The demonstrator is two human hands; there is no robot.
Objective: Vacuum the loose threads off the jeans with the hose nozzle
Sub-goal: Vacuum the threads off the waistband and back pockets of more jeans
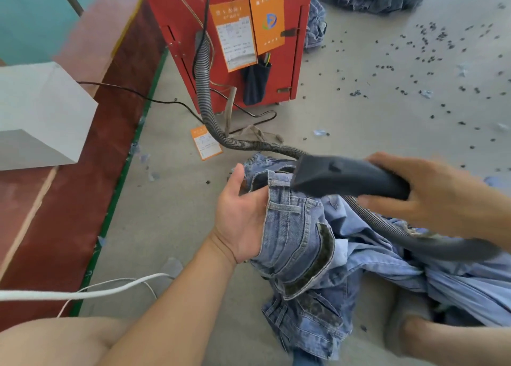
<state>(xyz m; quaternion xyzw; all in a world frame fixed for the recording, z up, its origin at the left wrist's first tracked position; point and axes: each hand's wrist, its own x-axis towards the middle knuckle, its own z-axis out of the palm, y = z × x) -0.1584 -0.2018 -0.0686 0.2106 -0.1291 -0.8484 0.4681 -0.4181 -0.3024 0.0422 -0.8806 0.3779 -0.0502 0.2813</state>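
Two hands' grips: left (243,213) on jeans (301,244), right (431,197) on nozzle (345,179); littered grey floor (359,117).

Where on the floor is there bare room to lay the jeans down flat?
Bare floor lies between the green stripe and the left hand. Right of the red cabinet it is crowded with dark scraps; the hose crosses in front.
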